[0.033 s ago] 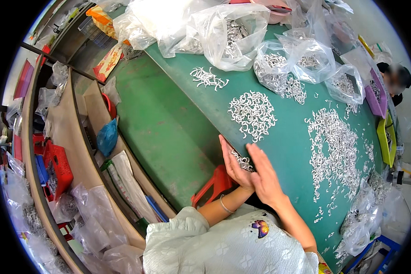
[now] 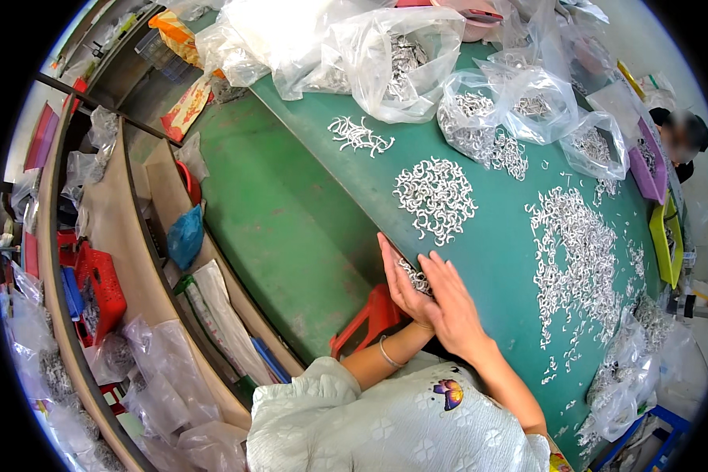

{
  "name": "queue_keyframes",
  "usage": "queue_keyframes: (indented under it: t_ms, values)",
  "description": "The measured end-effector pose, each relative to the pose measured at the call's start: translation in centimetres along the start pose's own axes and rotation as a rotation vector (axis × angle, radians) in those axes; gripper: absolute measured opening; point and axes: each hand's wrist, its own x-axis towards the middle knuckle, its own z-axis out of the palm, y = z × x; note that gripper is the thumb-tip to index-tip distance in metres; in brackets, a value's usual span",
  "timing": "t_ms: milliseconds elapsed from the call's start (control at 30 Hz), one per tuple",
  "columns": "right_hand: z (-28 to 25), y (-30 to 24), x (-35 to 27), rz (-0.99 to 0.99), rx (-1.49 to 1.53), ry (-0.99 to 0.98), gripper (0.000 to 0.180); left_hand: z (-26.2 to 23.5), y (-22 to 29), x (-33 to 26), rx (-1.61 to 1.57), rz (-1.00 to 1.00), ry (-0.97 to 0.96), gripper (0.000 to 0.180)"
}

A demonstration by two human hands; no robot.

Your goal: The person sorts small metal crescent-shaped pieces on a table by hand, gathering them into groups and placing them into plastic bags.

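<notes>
My left hand (image 2: 403,287) is upright at the table's near-left edge, its fingers stretched out and together. Opposite it, my right hand (image 2: 455,311) has its fingers extended, and the heels of both hands meet. Between the palms is a small cluster of curved silvery metal pieces (image 2: 417,278); whether they rest on the tabletop or in my left palm is hidden. Just beyond my fingertips lies a round pile of similar curved pieces (image 2: 434,197) on the green table (image 2: 495,267). A smaller group of longer curved pieces (image 2: 359,135) sits farther off.
A large spread of metal pieces (image 2: 574,263) covers the table's right side. Clear plastic bags of pieces (image 2: 468,130) line the far side. Purple (image 2: 647,169) and yellow-green trays (image 2: 666,244) stand at the right edge, near another person. A red stool (image 2: 370,318) is below the table's left edge.
My right hand has shifted slightly left and down, its fingers nearer my left hand and the cluster between them. My left hand has barely moved.
</notes>
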Motion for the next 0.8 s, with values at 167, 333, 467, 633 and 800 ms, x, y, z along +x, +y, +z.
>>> queue_keyframes:
  t_ms: [167,333,467,633,800]
  values:
    - [0.9,-0.8,-0.5,-0.017,0.027,-0.066,0.063,-0.2,-0.4,0.1,0.024,-0.085,0.098,0.054]
    - [1.4,-0.6,-0.3,0.063,0.277,0.052,0.059,-0.6,-0.2,0.4,0.049,-0.197,0.136,0.053]
    - [2.9,0.2,-0.1,0.129,0.570,0.322,0.059,-0.9,-0.3,0.9,-0.212,-0.367,0.117,0.052]
    - [4.2,0.1,0.4,0.159,0.629,0.592,0.050,-2.8,-1.2,0.7,-0.584,-0.695,0.133,0.042]
    - [4.9,0.0,0.0,0.095,0.550,0.751,0.043,-3.2,-1.9,0.4,-0.579,-0.776,0.178,0.036]
